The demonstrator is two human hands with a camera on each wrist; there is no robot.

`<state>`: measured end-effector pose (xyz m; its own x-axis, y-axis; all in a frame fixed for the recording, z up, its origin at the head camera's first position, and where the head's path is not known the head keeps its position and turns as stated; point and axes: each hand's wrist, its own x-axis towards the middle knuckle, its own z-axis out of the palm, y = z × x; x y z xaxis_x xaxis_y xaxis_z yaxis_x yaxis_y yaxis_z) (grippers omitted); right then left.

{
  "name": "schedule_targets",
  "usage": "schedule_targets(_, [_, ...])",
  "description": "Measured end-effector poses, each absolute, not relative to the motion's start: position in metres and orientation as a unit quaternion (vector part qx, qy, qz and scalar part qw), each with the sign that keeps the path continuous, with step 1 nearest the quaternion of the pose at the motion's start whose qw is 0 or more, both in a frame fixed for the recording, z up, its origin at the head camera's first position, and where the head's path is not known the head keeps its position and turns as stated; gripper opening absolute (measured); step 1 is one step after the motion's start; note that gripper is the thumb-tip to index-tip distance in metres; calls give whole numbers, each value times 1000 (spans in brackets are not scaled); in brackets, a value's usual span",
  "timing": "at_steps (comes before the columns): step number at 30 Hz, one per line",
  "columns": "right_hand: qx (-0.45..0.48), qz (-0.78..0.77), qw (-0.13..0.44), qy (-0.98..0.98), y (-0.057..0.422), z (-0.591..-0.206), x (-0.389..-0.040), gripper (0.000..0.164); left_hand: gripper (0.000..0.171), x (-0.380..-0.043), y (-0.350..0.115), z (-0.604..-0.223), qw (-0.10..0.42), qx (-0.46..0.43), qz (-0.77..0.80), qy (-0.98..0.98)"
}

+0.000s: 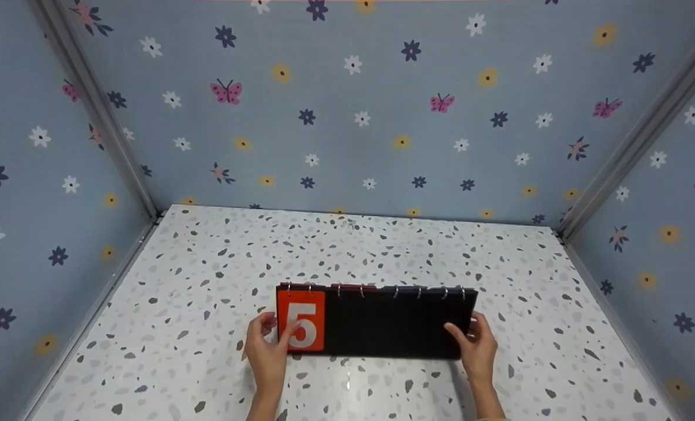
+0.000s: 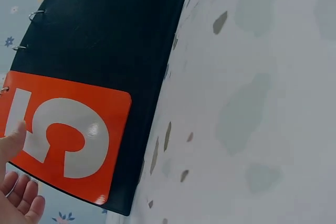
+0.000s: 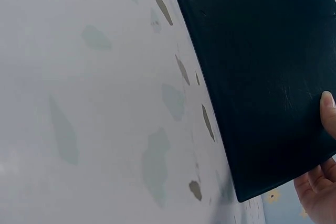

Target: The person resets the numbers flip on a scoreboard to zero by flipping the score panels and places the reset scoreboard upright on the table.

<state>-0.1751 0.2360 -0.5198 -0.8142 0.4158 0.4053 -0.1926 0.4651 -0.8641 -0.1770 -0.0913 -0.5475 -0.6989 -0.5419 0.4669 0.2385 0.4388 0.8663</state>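
Observation:
A black flip scoreboard (image 1: 391, 327) with metal rings along its top edge is held up over the table by both hands. On its left end hangs a red-orange number card (image 1: 320, 327) with a white 5; the same card (image 2: 118, 114) fills the lower left of the left wrist view. My left hand (image 1: 268, 354) grips the left end, thumb over the card and fingers behind. At the other end, my right hand (image 1: 479, 354) pinches the board, its thumb on the black face. The right wrist view shows the bare black panel (image 3: 252, 87) beside that thumb.
The table (image 1: 207, 327) is white with grey and brown speckles. Blue panels with flowers and butterflies stand behind it (image 1: 335, 88) and on both sides. Grey metal posts (image 1: 99, 111) mark the corners.

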Motion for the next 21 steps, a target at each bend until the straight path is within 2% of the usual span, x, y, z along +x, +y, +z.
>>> schedule_targets(16, [-65, 507, 304, -804, 237, -522, -177, 35, 24, -182, -98, -548, 345, 111, -551, -752])
schedule_targets(21, [-67, 522, 296, -797, 246, -538, -184, 35, 21, -179, -100, -544, 359, 105, -507, -777])
